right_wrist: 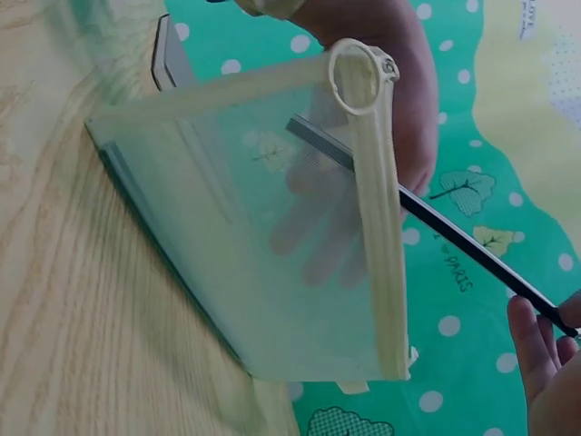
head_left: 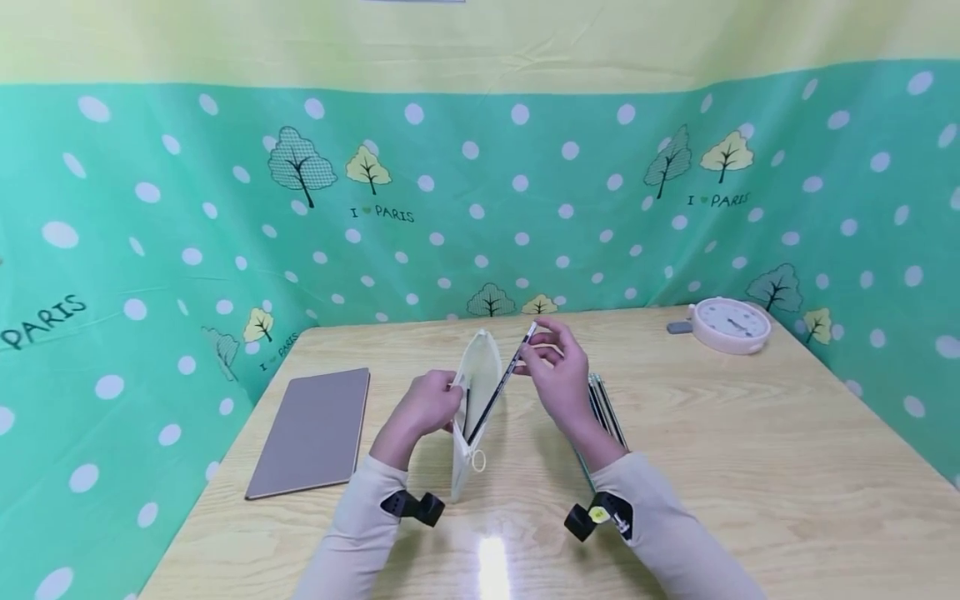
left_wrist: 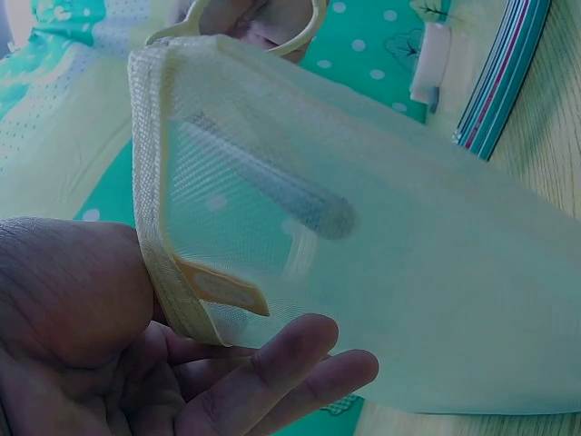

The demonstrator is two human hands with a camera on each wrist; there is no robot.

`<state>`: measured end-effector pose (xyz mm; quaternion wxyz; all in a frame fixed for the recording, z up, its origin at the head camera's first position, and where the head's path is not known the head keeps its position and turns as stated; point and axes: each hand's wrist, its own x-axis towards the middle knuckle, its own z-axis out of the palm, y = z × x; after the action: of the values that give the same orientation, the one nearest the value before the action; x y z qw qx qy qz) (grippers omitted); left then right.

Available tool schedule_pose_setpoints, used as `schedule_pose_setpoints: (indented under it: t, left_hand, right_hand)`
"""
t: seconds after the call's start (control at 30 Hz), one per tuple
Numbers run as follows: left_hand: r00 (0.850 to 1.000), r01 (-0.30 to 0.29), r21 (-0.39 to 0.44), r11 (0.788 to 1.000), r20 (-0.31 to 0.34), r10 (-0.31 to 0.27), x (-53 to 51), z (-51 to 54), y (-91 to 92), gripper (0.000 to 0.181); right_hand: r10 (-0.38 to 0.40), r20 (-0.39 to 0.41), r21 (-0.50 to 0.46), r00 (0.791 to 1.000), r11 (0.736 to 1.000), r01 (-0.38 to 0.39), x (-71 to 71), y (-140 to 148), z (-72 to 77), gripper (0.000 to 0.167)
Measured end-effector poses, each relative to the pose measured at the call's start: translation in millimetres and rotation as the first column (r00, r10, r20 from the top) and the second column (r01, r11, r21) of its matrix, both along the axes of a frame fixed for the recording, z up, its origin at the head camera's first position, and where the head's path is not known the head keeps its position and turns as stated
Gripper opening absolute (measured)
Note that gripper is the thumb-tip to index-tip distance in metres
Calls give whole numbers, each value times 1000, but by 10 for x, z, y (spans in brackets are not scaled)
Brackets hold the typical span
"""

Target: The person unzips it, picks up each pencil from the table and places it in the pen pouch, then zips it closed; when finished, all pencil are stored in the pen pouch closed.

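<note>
Left hand [head_left: 431, 404] and right hand [head_left: 561, 375], both grasping, face me above a wooden table [head_left: 720, 483]. Gray notebook [head_left: 311, 433]: flat, at left. Translucent pouch [head_left: 483, 362]: upright between the hands, mouth open, rim gripped by the left. Dark pencil [head_left: 501, 387]: pinched by the right, lower end inside the pouch.

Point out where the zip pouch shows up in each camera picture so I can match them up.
Head: the zip pouch is central, a little below mid-height, held by the left hand.
Left wrist: the zip pouch fills the middle and runs off the right edge.
Right wrist: the zip pouch sits slightly left of centre.
Shared landmark: the white-dotted green cloth appears in all three.
</note>
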<state>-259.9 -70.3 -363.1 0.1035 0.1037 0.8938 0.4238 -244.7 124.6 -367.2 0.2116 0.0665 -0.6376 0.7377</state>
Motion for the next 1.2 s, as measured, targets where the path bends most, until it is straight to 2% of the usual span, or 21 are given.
schedule_pose_setpoints:
  t: [0.2, 0.43, 0.6, 0.73, 0.9, 1.07, 1.2]
  left_hand:
    - [1000, -6, 12, 1000, -12, 6, 4, 17, -4, 35]
    - [1000, 1, 13, 1000, -5, -1, -3, -1, -9, 38]
    - [1000, 1, 24, 1000, -21, -1, -7, 18, -7, 37]
    - [999, -11, 20, 1000, -39, 12, -4, 27, -16, 36]
    - [999, -13, -3, 1000, -48, 12, -2, 24, -27, 33]
    - [999, -15, -4, 1000, -33, 15, -4, 15, -32, 33]
    - [1000, -3, 5, 1000, -15, 3, -14, 1, -16, 33]
  right_hand:
    - [66, 14, 103, 998, 992, -67, 25, -103, -43, 44]
    - [107, 25, 127, 994, 986, -110, 29, -159, -104, 45]
    - [98, 35, 169, 995, 980, -103, -5, -172, -130, 44]
    - [88, 40, 244, 995, 965, -95, -33, -193, -190, 41]
    - [95, 43, 306, 995, 946, -103, -22, -208, -196, 43]
    - [101, 116, 346, 988, 928, -136, -27, -77, -118, 39]
    - [105, 217, 340, 970, 924, -176, -106, 285, -80, 32]
